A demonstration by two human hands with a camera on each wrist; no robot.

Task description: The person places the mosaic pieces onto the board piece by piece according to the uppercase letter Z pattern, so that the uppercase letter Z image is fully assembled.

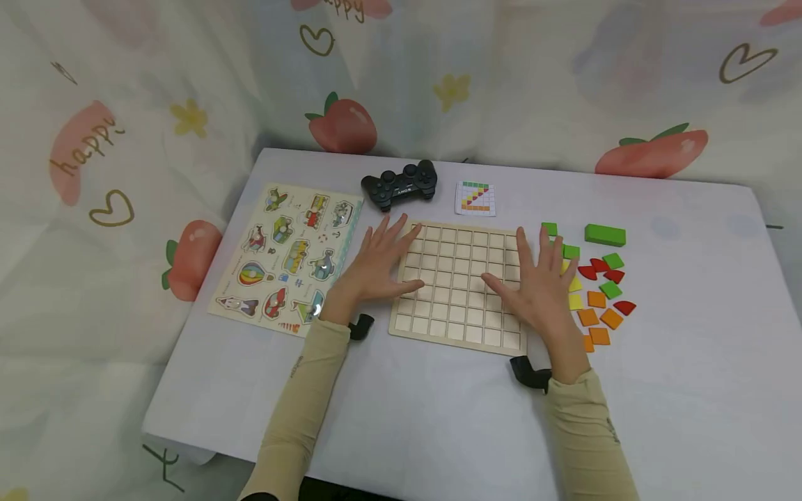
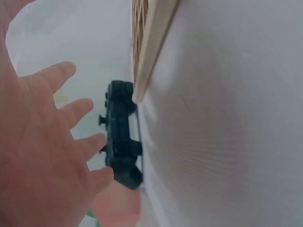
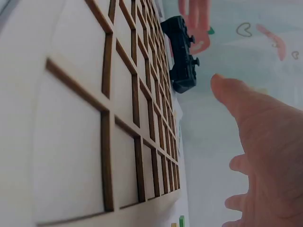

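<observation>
A light wooden grid board lies on the table, its square cells bare. My left hand is spread at the board's left edge, fingers straight, holding nothing; in the left wrist view the hand stands beside the board's edge. My right hand is spread over the board's right side with nothing in it. In the right wrist view that hand appears raised next to the grid. Whether either hand touches the board, I cannot tell.
Orange squares, red pieces, yellow pieces and green pieces lie right of the board, near a green block. Behind are a pattern card and a black game controller. A picture puzzle board lies left.
</observation>
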